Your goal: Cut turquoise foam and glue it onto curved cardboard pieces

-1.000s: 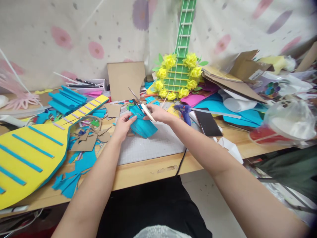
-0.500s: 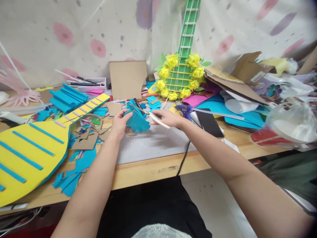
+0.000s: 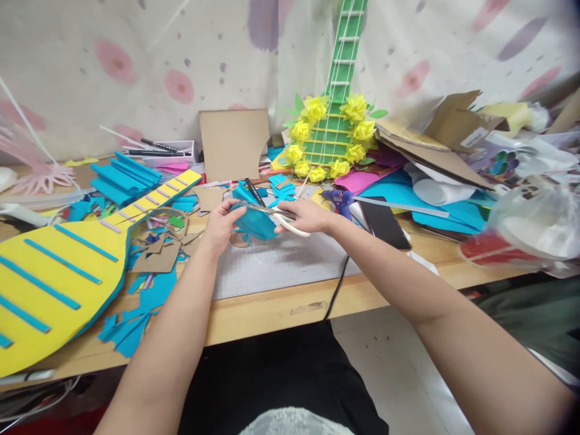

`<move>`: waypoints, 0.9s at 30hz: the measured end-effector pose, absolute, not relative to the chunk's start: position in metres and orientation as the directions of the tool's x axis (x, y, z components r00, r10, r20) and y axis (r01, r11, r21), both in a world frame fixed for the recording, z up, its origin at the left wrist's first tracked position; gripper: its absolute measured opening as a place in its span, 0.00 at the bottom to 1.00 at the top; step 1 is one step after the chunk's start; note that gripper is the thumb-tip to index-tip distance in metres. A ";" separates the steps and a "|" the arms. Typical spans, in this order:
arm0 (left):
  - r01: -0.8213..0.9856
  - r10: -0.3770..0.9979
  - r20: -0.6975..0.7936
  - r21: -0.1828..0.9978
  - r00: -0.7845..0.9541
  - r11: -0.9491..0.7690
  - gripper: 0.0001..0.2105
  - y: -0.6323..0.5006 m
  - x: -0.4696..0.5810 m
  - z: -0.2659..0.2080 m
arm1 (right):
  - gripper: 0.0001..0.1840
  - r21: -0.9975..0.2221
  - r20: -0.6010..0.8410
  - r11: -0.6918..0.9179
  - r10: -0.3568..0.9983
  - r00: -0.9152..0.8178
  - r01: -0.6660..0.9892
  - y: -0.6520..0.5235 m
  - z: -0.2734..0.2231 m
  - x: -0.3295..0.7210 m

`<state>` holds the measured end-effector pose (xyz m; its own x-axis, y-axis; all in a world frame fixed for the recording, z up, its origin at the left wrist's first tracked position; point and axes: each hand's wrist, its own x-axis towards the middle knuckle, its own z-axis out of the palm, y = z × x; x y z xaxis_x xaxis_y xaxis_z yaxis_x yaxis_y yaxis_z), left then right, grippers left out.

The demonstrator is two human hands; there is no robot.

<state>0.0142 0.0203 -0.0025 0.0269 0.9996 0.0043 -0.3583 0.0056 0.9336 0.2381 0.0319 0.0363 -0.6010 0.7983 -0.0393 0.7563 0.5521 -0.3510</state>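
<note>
My left hand (image 3: 221, 226) pinches the left edge of a piece of blue paper (image 3: 257, 225), held up over the grey cutting mat (image 3: 272, 266). White-handled scissors (image 3: 290, 225) are gripped in my right hand (image 3: 304, 216). Their blades point left along the paper's upper edge, towards my left fingers; whether they are fully closed I cannot tell. Just behind the paper lies a black pen (image 3: 255, 192) among blue scraps (image 3: 281, 188).
To the left lies a yellow guitar-shaped craft (image 3: 58, 272) beside cardboard and blue offcuts (image 3: 156, 296). A green guitar craft (image 3: 333, 136) with yellow flowers leans at the back. A glue gun (image 3: 339, 200), a black phone-like slab (image 3: 384, 223) and a bagged red-and-white tub (image 3: 507, 238) stand right.
The scissors' blades have swung to lie flatter across the top of the blue paper. The paper has tilted, with more of it now below the blades. Both hands stay nearly in place.
</note>
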 end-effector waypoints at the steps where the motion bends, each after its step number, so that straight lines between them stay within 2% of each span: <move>1: -0.356 1.000 0.006 0.934 0.029 0.005 0.16 0.021 0.014 -0.003 | 0.30 -0.338 -0.029 0.554 0.802 -0.596 0.761 0.031 0.037 0.238; 9: -0.301 0.999 0.036 0.953 0.007 -0.033 0.16 0.021 0.017 -0.003 | 0.32 -0.258 -0.004 0.555 0.818 -0.575 0.791 0.029 0.050 0.245; 14: -0.250 0.998 0.057 0.967 0.012 -0.052 0.14 0.018 0.019 -0.001 | 0.33 -0.265 -0.061 0.565 0.799 -0.599 0.781 0.030 0.054 0.250; 19: -0.208 0.996 0.079 0.976 0.049 -0.067 0.14 0.019 0.019 -0.003 | 0.32 -0.269 -0.047 0.552 0.811 -0.583 0.790 0.030 0.047 0.246; 27: -0.208 0.995 0.091 0.975 0.034 -0.082 0.15 0.021 0.019 -0.007 | 0.33 -0.175 -0.016 0.564 0.818 -0.575 0.807 0.026 0.048 0.243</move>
